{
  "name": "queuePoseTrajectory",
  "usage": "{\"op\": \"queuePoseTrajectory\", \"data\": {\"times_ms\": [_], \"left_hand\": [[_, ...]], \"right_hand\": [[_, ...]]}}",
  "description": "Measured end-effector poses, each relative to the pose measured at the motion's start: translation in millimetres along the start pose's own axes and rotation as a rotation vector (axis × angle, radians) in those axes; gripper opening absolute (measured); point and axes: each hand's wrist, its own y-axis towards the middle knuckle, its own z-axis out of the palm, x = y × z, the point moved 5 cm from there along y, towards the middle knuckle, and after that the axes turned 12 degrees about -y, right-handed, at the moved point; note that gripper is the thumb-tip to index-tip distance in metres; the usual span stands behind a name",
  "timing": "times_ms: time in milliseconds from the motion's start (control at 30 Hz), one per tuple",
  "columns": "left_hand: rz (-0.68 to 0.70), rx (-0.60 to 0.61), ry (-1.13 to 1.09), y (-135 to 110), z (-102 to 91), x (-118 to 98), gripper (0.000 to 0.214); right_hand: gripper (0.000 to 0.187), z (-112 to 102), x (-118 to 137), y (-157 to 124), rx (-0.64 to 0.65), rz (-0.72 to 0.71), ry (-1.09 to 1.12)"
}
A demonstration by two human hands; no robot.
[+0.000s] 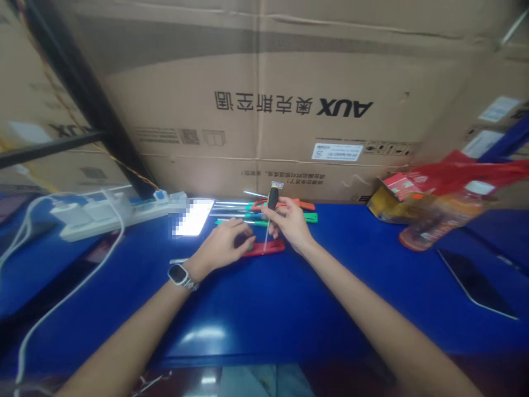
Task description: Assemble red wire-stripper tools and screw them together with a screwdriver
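Note:
My right hand (291,223) grips a screwdriver (273,197) with a black and yellow handle. It stands nearly upright, handle up, and its thin shaft runs down to a red-handled tool (273,247) lying flat on the blue table. Curled over the left part of that tool is my left hand (223,242), its thumb close to the red handle; a metal shaft shows on the other side of the palm. Just behind both hands lie several tools with green handles (311,217) and orange handles (303,204), their shafts pointing left. The fingers partly hide them.
A lit phone (198,218) lies left of the tools, beside a white power strip (124,220) with plugs and cables. At the right are a drink bottle (446,218), a red plastic bag (450,168) and a dark phone (475,281). Large cardboard boxes (289,66) stand behind the table.

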Motion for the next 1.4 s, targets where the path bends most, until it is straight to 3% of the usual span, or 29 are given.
{"op": "queuePoseTrajectory", "data": {"times_ms": [100,200,267,333,433,567,733,900,1167,1400], "left_hand": [[-0.138,-0.056,-0.074,-14,-26.1,31,0.014],[-0.285,-0.206,-0.067,-25,-50.6,60,0.012],[-0.311,-0.305,-0.011,-29,-60.9,72,0.012],[-0.285,-0.318,0.03,-30,-61.1,76,0.013],[-0.216,-0.249,0.058,-27,-49.9,73,0.016],[-0.11,-0.163,0.054,-15,-32.5,53,0.016],[-0.055,0.055,0.271,17,-6.3,31,0.022],[0.013,0.19,0.476,50,12.8,27,0.023],[0.027,0.154,0.399,77,12.7,34,0.011],[-0.088,0.105,0.452,99,19.7,40,0.03]], "right_hand": [[0.054,32,5,26,-0.005,-0.061,0.075],[0.045,52,-2,42,-0.043,-0.075,0.1],[0.04,59,-9,43,-0.04,-0.097,0.097],[0.037,59,-15,36,-0.041,-0.131,0.08],[0.036,45,-20,20,-0.068,-0.176,0.016],[0.035,10,-18,5,-0.16,-0.185,-0.036],[0.038,-34,-17,3,-0.339,-0.15,-0.012],[0.041,-52,-26,5,-0.377,-0.11,0.022],[0.037,-67,-19,8,-0.408,-0.133,-0.033],[0.033,-69,-13,7,-0.398,-0.148,-0.05]]}}
